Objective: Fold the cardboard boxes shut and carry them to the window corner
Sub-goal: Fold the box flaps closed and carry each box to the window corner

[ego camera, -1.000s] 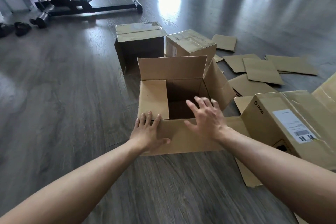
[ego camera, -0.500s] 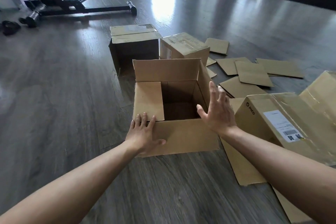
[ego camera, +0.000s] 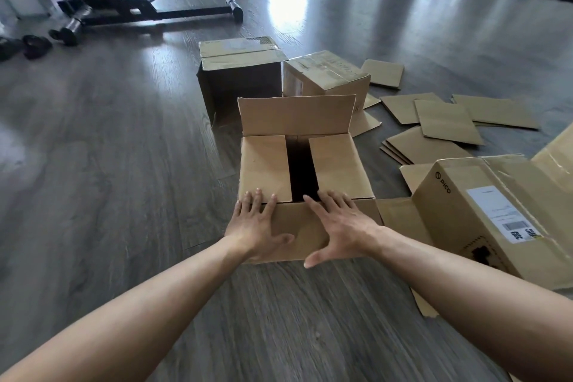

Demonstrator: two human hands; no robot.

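Resting flat, fingers straight: left hand (ego camera: pixel 256 224), right hand (ego camera: pixel 338 224) on box (ego camera: pixel 338 164); interior dark, contents unclear.

Daylight from ahead of me glares white off the floor (ego camera: pixel 288 0); elsewhere it's dimmer, shadows soft. Edges bow, perhaps lens distortion, and my forearms look slightly smeared.

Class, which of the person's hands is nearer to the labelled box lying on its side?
The right. The right hand rests on the open box's near edge, on the side toward the labelled box; the left hand rests at its far corner.
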